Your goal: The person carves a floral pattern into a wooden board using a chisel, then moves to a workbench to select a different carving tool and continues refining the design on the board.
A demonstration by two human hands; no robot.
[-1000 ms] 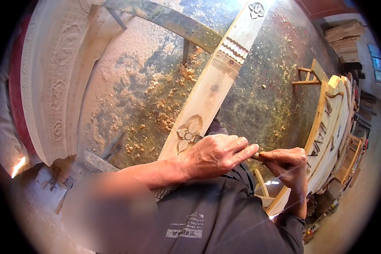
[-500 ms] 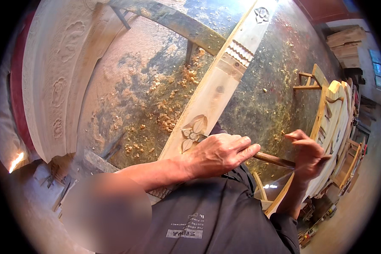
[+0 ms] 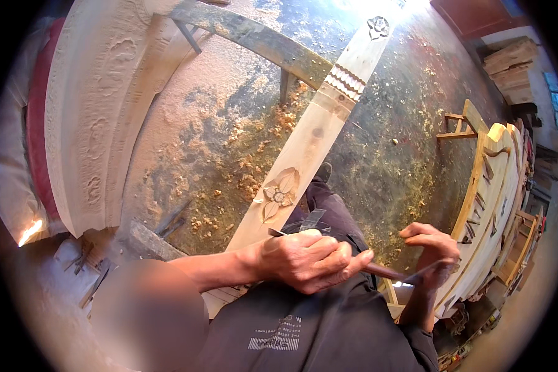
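Observation:
My left hand [image 3: 303, 260] is closed around a wood-carving chisel [image 3: 384, 271]. Its dark blade tip pokes out on the left, over the near part of a long pale board [image 3: 313, 139], and its brown handle runs out to the right. My right hand [image 3: 431, 248] is beside the handle's far end, fingers bent but apart, not wrapped around it. Just beyond the left hand, the board bears a carved four-petalled flower [image 3: 279, 195]. Farther up are a band of wavy grooves [image 3: 346, 82] and a second flower [image 3: 378, 27].
A worn bench [image 3: 254, 37] supports the board's far part. Wood shavings [image 3: 248, 180] litter the floor. At left stands a large carved panel [image 3: 96, 124]. Several carving tools [image 3: 477, 211] lie on a pale bench [image 3: 499, 235] at right. A wooden stool-like frame [image 3: 468, 118] stands behind it.
My left hand and the chisel have drawn back from the near flower toward my body, uncovering its petals. My right hand has shifted slightly left and nearer to me.

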